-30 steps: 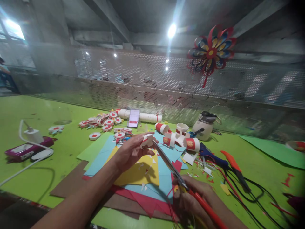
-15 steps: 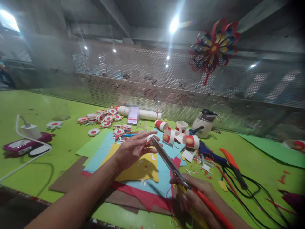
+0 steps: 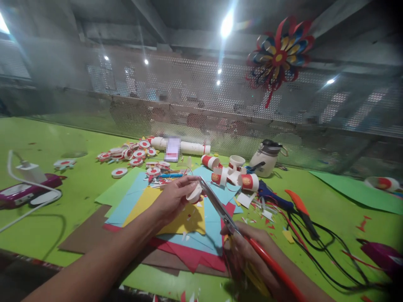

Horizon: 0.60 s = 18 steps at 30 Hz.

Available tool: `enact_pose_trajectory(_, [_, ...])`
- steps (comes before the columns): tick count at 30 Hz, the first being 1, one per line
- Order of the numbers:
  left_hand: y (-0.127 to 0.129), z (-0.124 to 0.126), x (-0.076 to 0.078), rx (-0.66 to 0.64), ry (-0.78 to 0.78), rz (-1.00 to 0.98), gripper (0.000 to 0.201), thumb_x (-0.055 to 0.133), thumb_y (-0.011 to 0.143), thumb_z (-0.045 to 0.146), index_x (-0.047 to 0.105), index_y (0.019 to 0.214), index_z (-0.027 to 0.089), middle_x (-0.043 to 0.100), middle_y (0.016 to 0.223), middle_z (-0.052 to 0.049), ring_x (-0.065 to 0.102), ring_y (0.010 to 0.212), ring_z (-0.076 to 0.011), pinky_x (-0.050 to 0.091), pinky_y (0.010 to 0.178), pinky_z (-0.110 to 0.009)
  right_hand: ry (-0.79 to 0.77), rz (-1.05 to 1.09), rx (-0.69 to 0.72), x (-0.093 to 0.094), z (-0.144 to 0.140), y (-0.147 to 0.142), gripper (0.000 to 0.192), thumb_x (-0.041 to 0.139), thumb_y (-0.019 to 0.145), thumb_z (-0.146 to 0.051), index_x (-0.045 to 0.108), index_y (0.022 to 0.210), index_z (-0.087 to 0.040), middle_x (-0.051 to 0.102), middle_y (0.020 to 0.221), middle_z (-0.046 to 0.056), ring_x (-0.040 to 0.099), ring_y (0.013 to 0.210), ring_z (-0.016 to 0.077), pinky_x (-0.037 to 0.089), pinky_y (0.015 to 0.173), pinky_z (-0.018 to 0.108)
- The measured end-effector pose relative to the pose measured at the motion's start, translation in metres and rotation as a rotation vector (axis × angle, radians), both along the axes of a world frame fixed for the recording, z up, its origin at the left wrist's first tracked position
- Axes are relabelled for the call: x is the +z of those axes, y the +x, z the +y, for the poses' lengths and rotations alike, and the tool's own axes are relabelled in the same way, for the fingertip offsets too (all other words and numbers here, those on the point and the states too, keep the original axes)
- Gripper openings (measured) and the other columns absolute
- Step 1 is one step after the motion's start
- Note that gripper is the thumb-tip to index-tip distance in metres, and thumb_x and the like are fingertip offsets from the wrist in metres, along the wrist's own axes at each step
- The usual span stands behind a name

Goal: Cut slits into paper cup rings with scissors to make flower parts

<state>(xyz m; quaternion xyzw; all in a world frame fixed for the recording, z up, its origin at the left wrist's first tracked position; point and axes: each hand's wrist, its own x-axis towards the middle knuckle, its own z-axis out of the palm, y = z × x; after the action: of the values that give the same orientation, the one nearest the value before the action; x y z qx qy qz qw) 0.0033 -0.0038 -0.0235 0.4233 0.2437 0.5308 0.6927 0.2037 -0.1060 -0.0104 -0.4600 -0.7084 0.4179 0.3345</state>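
Note:
My left hand (image 3: 173,197) pinches a small white round cup piece (image 3: 194,193) above the stacked paper. In my right hand (image 3: 252,251) is a pair of scissors (image 3: 218,205) with long metal blades and red handles. Their tips reach up to the right edge of the cup piece. Whether the blades touch it I cannot make out. Under both hands lie sheets of yellow paper (image 3: 179,224), light blue paper (image 3: 210,241) and red paper (image 3: 189,260), dotted with small scraps.
Several red-and-white discs (image 3: 138,154) are heaped at the back left, near a white tube (image 3: 195,148) and a phone (image 3: 172,149). Cut paper cups (image 3: 249,182), a jug (image 3: 266,159), a glue gun (image 3: 273,197) and an orange-handled cutter (image 3: 302,209) stand or lie rightward. Black cables run there.
The cup piece has turned in my left hand and now shows a larger white face. The scissors stay close at its right edge. The whole view has shifted slightly.

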Motion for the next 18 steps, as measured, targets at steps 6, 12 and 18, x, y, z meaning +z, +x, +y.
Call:
enact_pose_trajectory(6, [-0.006, 0.014, -0.003, 0.153, -0.149, -0.084, 0.021, 0.063, 0.070, 0.001, 0.067, 0.089, 0.008, 0.067, 0.088, -0.011, 0.064, 0.072, -0.0130, 0.052, 0.066, -0.021, 0.107, -0.188, -0.078, -0.002, 0.017, 0.015, 0.032, 0.044, 0.087, -0.048, 0.058, 0.087, -0.020, 0.058, 0.058, 0.000, 0.056, 0.052, 0.0166, 0.040, 0.048, 0.026])
enact_pose_trajectory(12, [-0.011, 0.011, 0.004, 0.133, -0.157, -0.106, 0.019, 0.059, 0.071, -0.001, 0.069, 0.084, 0.007, 0.066, 0.096, -0.012, 0.063, 0.081, -0.0140, 0.052, 0.070, -0.019, 0.295, -0.781, -0.284, -0.020, 0.037, 0.027, 0.032, 0.047, 0.085, -0.032, 0.057, 0.114, -0.021, 0.066, 0.095, 0.011, 0.061, 0.084, 0.0266, 0.044, 0.066, 0.033])
enact_pose_trajectory(18, [-0.010, 0.004, 0.009, -0.013, -0.182, -0.070, 0.021, 0.059, 0.066, -0.005, 0.070, 0.082, 0.004, 0.067, 0.089, -0.013, 0.062, 0.078, -0.0131, 0.050, 0.072, -0.017, 0.400, -0.903, -0.244, -0.012, 0.035, 0.024, 0.030, 0.055, 0.080, -0.029, 0.065, 0.105, -0.016, 0.060, 0.092, 0.017, 0.053, 0.090, 0.0351, 0.040, 0.074, 0.046])
